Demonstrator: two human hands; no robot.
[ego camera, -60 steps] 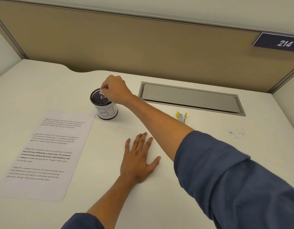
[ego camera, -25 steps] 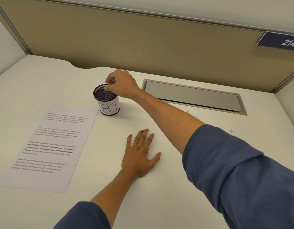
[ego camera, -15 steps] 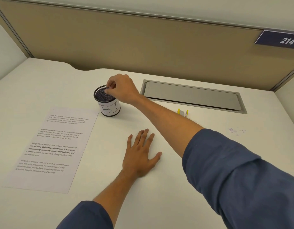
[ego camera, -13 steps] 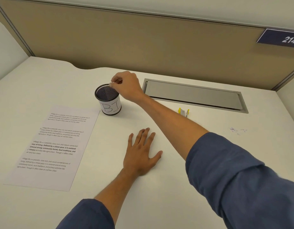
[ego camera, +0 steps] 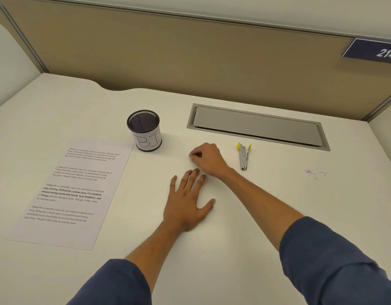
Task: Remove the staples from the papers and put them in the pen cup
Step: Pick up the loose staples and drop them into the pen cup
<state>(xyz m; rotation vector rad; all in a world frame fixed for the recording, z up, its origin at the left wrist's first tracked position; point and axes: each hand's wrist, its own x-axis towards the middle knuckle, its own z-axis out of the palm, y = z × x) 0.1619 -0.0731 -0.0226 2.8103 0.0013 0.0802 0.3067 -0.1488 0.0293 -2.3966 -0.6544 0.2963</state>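
The black mesh pen cup (ego camera: 144,128), with a white label marked "BI", stands upright at the back of the white desk. A printed sheet of paper (ego camera: 69,190) lies flat to the cup's left and front. My left hand (ego camera: 188,203) rests flat on the desk, fingers spread. Just beyond its fingertips, my right hand (ego camera: 206,159) sits low on the desk with its fingers curled, thumb and forefinger pressed together. Any staple between them is too small to see. A metal staple remover (ego camera: 244,156) with yellow tips lies to the right of my right hand.
A grey cable-tray lid (ego camera: 256,126) is set into the desk behind the staple remover. Small dark marks (ego camera: 314,172) dot the desk at the right. A tan partition (ego camera: 190,51) with a "214" sign (ego camera: 375,51) closes off the back.
My right hand has left the rim of the pen cup and come back and down to the desk in front of my left hand's fingertips. My left hand has stayed flat.
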